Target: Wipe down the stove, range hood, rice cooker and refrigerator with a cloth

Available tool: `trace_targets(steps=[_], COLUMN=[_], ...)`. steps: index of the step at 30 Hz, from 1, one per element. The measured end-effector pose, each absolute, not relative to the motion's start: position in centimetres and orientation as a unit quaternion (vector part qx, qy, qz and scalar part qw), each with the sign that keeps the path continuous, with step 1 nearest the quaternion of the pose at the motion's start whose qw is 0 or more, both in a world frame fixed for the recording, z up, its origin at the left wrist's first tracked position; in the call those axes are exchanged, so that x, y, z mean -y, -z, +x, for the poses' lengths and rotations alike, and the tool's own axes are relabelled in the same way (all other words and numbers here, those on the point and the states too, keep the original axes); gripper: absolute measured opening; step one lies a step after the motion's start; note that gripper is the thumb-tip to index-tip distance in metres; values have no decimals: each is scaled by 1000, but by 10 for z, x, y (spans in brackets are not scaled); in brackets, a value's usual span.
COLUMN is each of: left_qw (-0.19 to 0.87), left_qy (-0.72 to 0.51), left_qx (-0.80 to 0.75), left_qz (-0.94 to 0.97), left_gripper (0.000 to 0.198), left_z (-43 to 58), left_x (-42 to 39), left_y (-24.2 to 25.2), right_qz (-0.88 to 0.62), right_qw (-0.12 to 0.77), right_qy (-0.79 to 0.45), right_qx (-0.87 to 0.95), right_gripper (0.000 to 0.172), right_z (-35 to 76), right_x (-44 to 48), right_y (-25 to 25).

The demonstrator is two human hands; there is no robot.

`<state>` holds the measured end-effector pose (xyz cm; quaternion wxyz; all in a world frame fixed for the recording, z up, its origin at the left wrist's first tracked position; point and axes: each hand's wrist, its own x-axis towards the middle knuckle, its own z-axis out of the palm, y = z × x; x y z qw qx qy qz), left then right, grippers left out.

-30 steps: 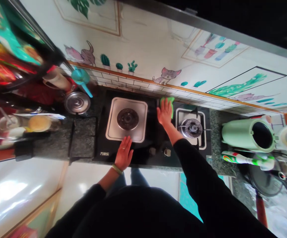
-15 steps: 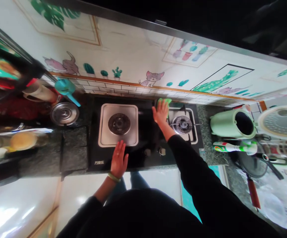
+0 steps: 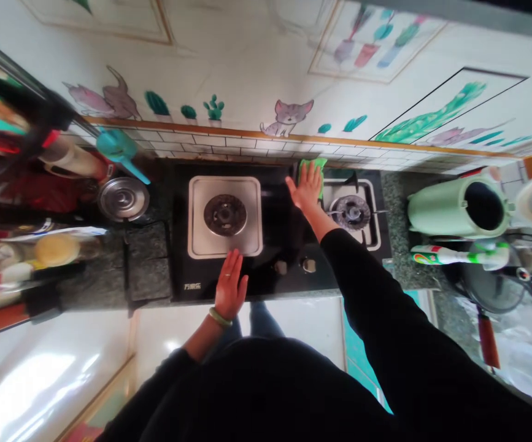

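Note:
A black gas hob point(image 3: 277, 227) with two burners lies in front of me. My right hand point(image 3: 308, 184) rests flat with fingers spread on a green cloth point(image 3: 314, 164), at the back of the hob just left of the right burner point(image 3: 352, 212). Part of the cloth is hidden beneath the palm and fingers. My left hand point(image 3: 231, 288), a ring and a bangle on it, is open, its outstretched fingertips at the front edge of the left burner's steel plate point(image 3: 196, 245). Nothing is in the left hand. Two knobs point(image 3: 309, 265) sit between my arms.
To the right stand a pale green appliance point(image 3: 450, 209), a spray bottle point(image 3: 450, 254) lying on its side, and a pan point(image 3: 491, 288). At left are a steel lid point(image 3: 123, 199), a blue dipper point(image 3: 116, 146) and a crowded shelf. A decorated wall point(image 3: 242, 61) rises behind the hob.
The head view has shifted, so the dark hood has mostly left the top of the picture. Both hands remain at nearly the same places on the hob, the right one still on the cloth.

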<state>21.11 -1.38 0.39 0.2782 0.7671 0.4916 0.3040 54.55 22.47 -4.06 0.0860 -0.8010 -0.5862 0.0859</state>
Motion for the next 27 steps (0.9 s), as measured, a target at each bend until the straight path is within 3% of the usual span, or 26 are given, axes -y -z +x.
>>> trace_targets(steps=[7,11,13,16,20,23,27], left_qw=[295,309,313,313,315,296,286], left_qy=[-309,-297,-266,-205,-117,-94,-66], left_qx=[-461,-423,-407,-378,-353,-324,-257], left_qz=[778,798,816,847,873,894,921], left_gripper=[64,57,54,52,51,56,56], left_z=[212,231,253,303,369,376,313], left_x=[19,-7,-30,-69,-112,-125,-91], left_y=[-4,-5,-4,1,15,23,13], right_qz=[-764,-743,-727,-722,-701,-709,-721], right_qw=[102,294,367,456,588,601,610], right_qy=[-185,-356,-396,-392,-374,-362,-328], right_qx=[610,485,424,342,154,71,-18], right_gripper=[92,84,90,98,92,87,79], right_z=[464,441,450,467,472,472,477], right_x=[-87,-49,-45,-26,32,78,130], right_y=[21,-4,-18,-37,-49,-48,-37])
